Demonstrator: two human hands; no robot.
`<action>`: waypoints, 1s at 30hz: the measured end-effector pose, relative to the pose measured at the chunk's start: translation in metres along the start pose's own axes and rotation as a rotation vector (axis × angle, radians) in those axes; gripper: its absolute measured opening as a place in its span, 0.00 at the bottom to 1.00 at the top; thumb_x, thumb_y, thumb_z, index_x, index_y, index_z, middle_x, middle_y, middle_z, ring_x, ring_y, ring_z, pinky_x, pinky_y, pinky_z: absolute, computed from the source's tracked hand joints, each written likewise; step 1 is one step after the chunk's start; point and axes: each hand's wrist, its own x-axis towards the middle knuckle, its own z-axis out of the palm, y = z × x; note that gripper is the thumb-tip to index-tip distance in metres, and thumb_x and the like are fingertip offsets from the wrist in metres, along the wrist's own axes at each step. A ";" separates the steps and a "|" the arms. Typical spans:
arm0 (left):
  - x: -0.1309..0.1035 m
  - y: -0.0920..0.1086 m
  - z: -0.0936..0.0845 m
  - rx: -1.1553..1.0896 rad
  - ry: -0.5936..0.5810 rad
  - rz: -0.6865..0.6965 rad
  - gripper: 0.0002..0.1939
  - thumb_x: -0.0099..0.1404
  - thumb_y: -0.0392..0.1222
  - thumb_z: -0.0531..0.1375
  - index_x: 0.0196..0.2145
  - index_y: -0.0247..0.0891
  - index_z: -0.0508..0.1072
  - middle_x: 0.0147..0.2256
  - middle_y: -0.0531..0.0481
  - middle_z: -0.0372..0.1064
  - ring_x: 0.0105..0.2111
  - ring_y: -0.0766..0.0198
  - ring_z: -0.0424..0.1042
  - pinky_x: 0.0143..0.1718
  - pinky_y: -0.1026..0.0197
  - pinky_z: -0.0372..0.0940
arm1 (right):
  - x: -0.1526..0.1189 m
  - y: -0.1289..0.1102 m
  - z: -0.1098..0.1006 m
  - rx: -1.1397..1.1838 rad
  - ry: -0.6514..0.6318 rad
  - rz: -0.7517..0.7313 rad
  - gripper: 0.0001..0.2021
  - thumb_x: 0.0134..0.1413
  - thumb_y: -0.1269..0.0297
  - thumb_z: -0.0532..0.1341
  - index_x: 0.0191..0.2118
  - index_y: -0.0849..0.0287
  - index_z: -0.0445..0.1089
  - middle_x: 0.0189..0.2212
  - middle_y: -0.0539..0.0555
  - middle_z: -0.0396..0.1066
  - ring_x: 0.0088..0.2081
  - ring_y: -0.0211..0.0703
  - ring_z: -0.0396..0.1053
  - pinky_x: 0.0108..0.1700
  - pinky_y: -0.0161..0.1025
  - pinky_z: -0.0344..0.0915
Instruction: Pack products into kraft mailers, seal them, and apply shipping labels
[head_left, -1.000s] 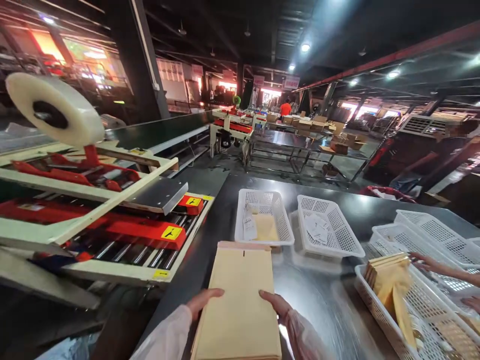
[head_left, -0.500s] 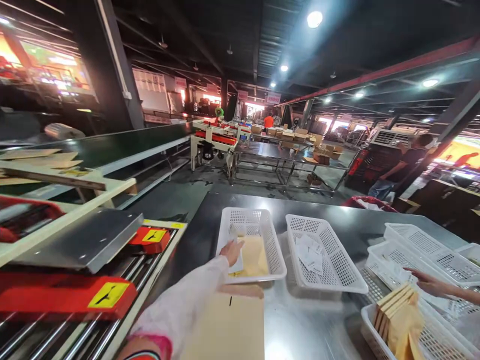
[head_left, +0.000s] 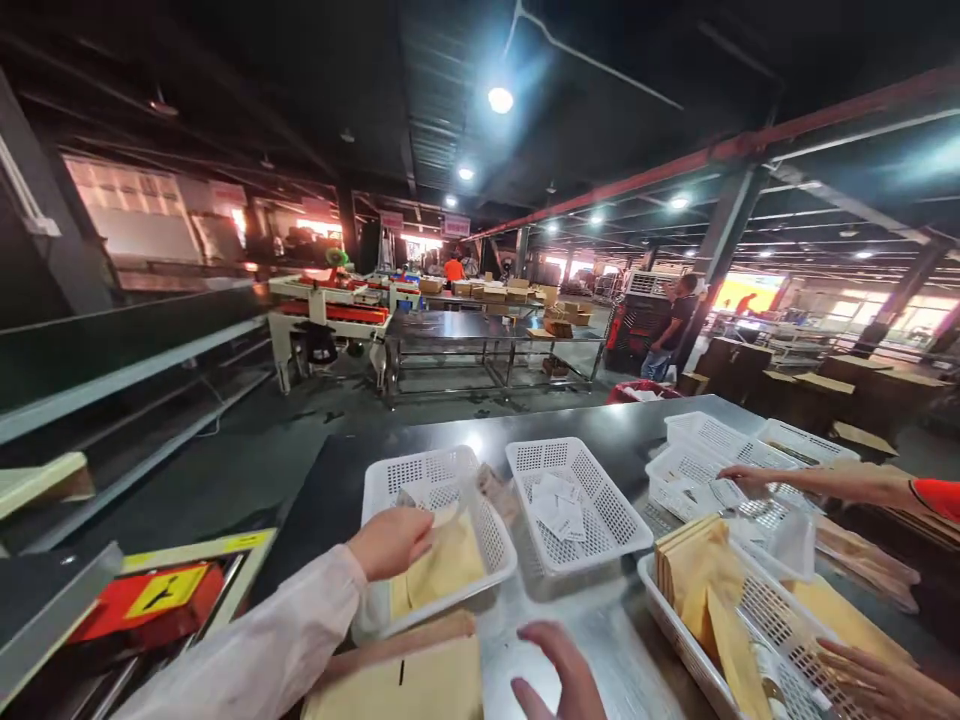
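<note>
My left hand (head_left: 394, 543), in a pale sleeve, is over the left white plastic basket (head_left: 495, 545). Its fingers are curled together; what they hold, if anything, I cannot make out. A small greyish item (head_left: 406, 498) shows just behind the knuckles. Yellow padded envelopes (head_left: 448, 560) lie in this basket below the hand. My right hand (head_left: 564, 672) is at the bottom edge of the view, thumb and fingers apart, holding nothing above the metal table (head_left: 517, 630). To its left, in front of the basket, lies a flat yellowish envelope or board (head_left: 420, 680) with a short black mark.
A second basket (head_left: 607, 530) holds white paper slips (head_left: 557, 507). On the right, a co-worker's hand (head_left: 750, 480) reaches over more baskets; another hand (head_left: 862, 675) is near a basket of upright yellow envelopes (head_left: 694, 560). A roller machine (head_left: 172, 590) stands at left.
The view has turned right. My left hand has gone from pointing fingers into the basket to curled fingers above it. My right hand has come into view, and so has the co-worker's second hand.
</note>
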 end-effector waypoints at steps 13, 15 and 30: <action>-0.118 0.118 -0.064 -1.270 -0.336 0.354 0.20 0.45 0.53 0.72 0.27 0.33 0.75 0.23 0.55 0.67 0.24 0.70 0.63 0.26 0.67 0.57 | -0.055 -0.158 -0.081 0.755 -0.415 0.157 0.23 0.42 0.47 0.72 0.40 0.58 0.76 0.33 0.52 0.76 0.32 0.38 0.70 0.37 0.35 0.68; -0.117 0.134 -0.029 -1.422 -0.344 0.245 0.24 0.40 0.56 0.73 0.28 0.34 0.76 0.22 0.55 0.66 0.22 0.71 0.61 0.24 0.67 0.55 | -0.083 -0.156 -0.088 0.830 -0.244 0.227 0.22 0.40 0.47 0.73 0.37 0.58 0.77 0.30 0.52 0.76 0.30 0.37 0.70 0.34 0.34 0.67; -0.218 0.256 0.074 -1.804 0.257 -0.107 0.21 0.48 0.55 0.70 0.33 0.34 0.78 0.32 0.44 0.79 0.34 0.55 0.75 0.41 0.54 0.68 | -0.157 -0.127 -0.070 0.333 0.276 0.209 0.34 0.27 0.52 0.75 0.46 0.58 0.71 0.44 0.58 0.73 0.46 0.52 0.70 0.47 0.47 0.67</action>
